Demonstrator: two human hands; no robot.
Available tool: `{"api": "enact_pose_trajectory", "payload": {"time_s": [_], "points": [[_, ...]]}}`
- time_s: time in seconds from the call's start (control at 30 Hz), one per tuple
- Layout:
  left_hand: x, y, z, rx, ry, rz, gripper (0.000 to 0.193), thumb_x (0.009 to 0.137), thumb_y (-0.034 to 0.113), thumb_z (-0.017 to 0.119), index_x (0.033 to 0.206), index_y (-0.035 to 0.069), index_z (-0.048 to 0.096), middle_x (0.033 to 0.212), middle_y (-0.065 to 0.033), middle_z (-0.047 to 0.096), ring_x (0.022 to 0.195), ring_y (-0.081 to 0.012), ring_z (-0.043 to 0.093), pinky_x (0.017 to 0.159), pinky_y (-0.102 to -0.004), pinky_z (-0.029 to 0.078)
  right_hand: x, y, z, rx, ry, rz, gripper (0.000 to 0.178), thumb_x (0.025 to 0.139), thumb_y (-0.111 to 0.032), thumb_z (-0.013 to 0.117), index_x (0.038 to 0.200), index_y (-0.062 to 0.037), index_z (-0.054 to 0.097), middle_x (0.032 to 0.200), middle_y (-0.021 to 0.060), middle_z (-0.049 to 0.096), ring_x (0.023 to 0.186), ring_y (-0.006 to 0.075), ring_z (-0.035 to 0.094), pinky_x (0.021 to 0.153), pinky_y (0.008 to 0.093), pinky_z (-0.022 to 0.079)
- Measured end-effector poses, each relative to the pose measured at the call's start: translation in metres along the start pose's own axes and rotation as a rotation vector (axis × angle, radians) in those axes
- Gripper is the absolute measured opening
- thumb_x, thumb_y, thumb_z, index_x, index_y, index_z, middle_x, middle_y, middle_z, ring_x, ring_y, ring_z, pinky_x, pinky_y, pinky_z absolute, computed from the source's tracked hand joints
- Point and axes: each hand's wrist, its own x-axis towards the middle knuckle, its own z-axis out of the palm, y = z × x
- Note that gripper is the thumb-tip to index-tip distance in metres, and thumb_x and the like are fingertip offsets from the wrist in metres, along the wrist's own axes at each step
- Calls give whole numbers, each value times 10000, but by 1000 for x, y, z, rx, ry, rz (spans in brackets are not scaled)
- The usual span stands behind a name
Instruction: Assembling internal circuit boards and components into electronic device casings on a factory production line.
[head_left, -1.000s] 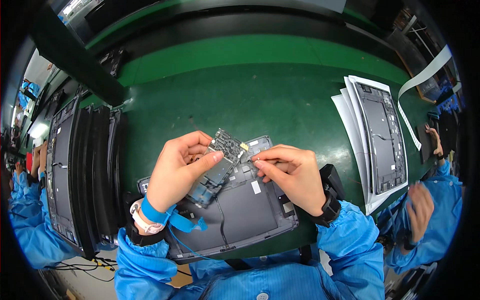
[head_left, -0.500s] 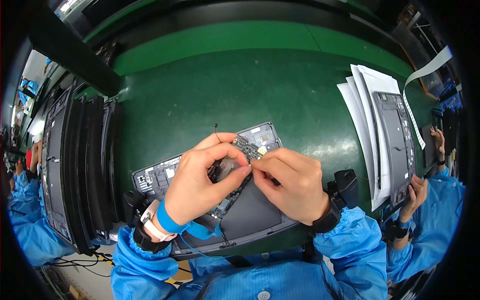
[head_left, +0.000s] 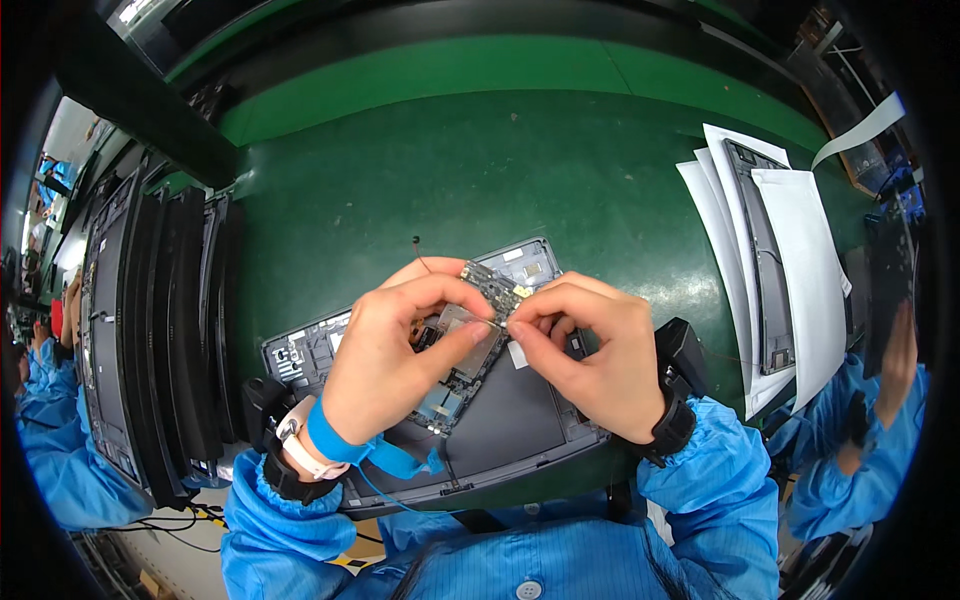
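Note:
My left hand (head_left: 395,335) is closed on a narrow circuit board (head_left: 460,378), with its thumb and fingertips near the board's right edge. A thin dark cable with a small black end (head_left: 416,240) sticks up behind that hand. Close beside the left fingertips, my right hand (head_left: 590,345) pinches at the board's edge; what lies in the pinch is too small to name. A small white patch (head_left: 517,354) shows under the right fingers. Beneath both hands a dark grey laptop shell (head_left: 520,425) lies tilted on the green table.
Several dark laptop shells (head_left: 180,330) stand in a row at the left. At the right, white sheets (head_left: 805,270) lean with another grey shell (head_left: 770,270) between them. A co-worker's hand (head_left: 897,365) holds a dark panel (head_left: 890,285). A blue wrist strap (head_left: 335,435) circles my left wrist.
My right hand has shifted slightly, its fingers more spread around the pinch, and the white patch now shows. At the right, a white sheet now partly covers the shell, and the co-worker has lifted a dark panel.

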Motion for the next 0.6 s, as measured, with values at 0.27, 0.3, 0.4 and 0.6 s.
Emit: {"api": "enact_pose_trajectory", "payload": {"time_s": [0.27,0.3,0.4,0.6], "points": [[0,5,1,-257,87,-26,264,719,-156,618,973,-85,604,1125,-138,480,976,-177,569,842,-270,486,0,-1,-2,129,15,275,51,835,15,594,867,50,609,862,62,598,722,69,558,606,194,470],[-1,5,1,-271,87,-35,270,711,-166,618,968,-88,601,1128,-138,473,974,-182,572,833,-268,494,0,-1,-2,129,15,276,51,835,15,594,867,50,609,862,62,598,722,69,558,606,194,470],[-1,6,1,-293,91,-41,272,702,-178,615,960,-92,595,1130,-137,462,968,-188,577,819,-268,506,0,-2,-3,193,27,324,59,847,6,588,877,53,605,867,54,592,723,65,551,613,190,467],[-2,7,3,-271,113,-5,258,704,-175,616,949,-95,593,1125,-137,454,954,-187,581,811,-273,516,-2,5,3,202,107,237,54,792,-1,639,842,14,631,779,82,628,620,90,594,500,204,466]]}}
